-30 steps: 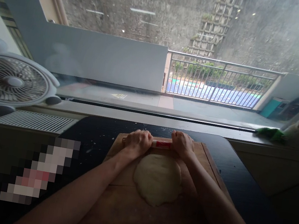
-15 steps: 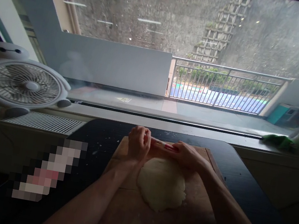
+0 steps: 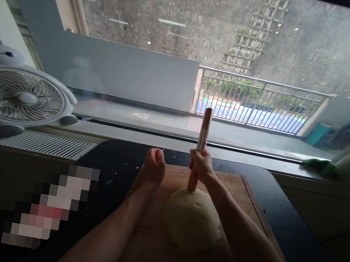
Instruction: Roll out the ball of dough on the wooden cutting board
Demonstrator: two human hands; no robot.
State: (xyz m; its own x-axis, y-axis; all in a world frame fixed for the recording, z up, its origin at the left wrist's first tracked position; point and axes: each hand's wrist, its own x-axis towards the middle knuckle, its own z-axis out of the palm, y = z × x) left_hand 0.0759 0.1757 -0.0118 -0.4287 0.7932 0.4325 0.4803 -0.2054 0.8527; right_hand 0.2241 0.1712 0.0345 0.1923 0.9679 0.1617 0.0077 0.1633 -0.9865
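My right hand (image 3: 202,165) is closed around a wooden rolling pin (image 3: 204,129), which has a shiny wrap or label along its middle. It stands nearly upright, its lower end at the far edge of a flat round of dough (image 3: 193,220); whether it touches the dough I cannot tell. My left hand (image 3: 154,167) is curled into a fist at the board's far left, apart from the pin, with no held thing showing. The pale dough, uneven at its edge, lies on a wooden board (image 3: 148,243) between my forearms.
The board rests on a dark table (image 3: 114,170) with white specks. Beyond it run a window sill (image 3: 126,136) and a large window. A white fan (image 3: 26,98) stands at left; a green cloth (image 3: 321,166) lies at right. A blurred-out patch covers the table's left side.
The rolling pin has swung from lying crosswise between both hands to upright in my right hand. My left hand has come away from it, slightly leftward. The view has shifted a little.
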